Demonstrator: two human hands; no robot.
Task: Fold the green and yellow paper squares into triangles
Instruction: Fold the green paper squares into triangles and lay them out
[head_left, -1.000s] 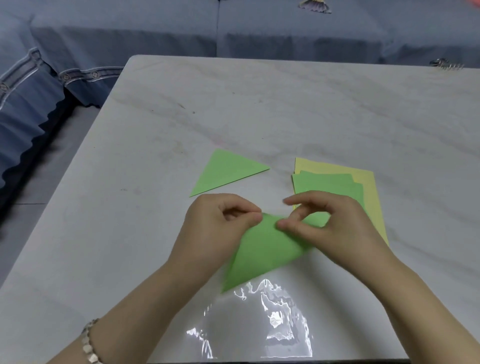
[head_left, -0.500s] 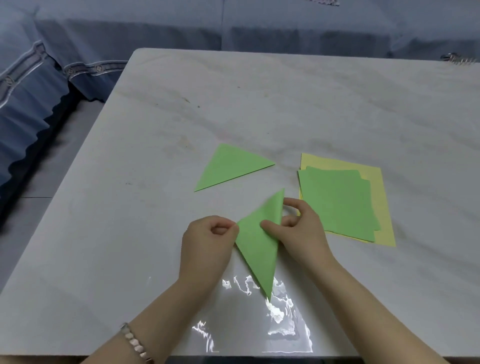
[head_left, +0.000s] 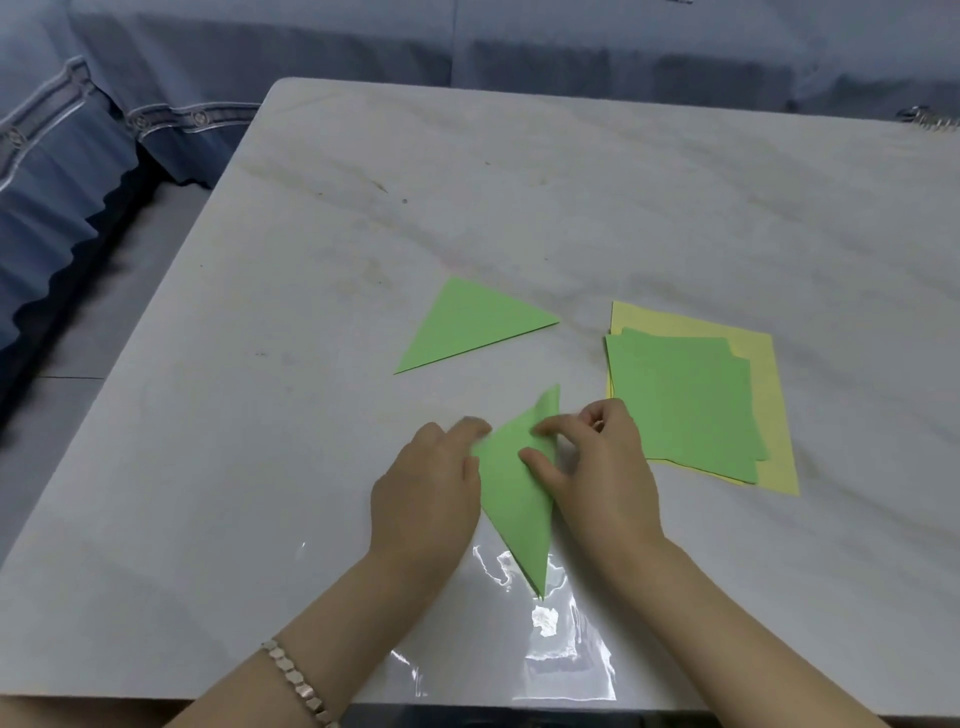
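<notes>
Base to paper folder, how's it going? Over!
Left hand flat on the near triangle, right hand fingertips on it. Far triangle done. Squares stacked right, nothing in the way.

There are two folded green pieces, the far triangle (head_left: 467, 325) and the near triangle (head_left: 514, 499). One stack of green squares (head_left: 685, 400) shows at least two sheets by its offset edges; the exact number cannot be told. One yellow sheet (head_left: 774, 415) is plainly visible beneath it. Two hands appear, the left hand (head_left: 426, 493) and the right hand (head_left: 602, 467), along with one bracelet (head_left: 298, 680), one table (head_left: 519, 208) and one clear plastic film (head_left: 566, 660).
</notes>
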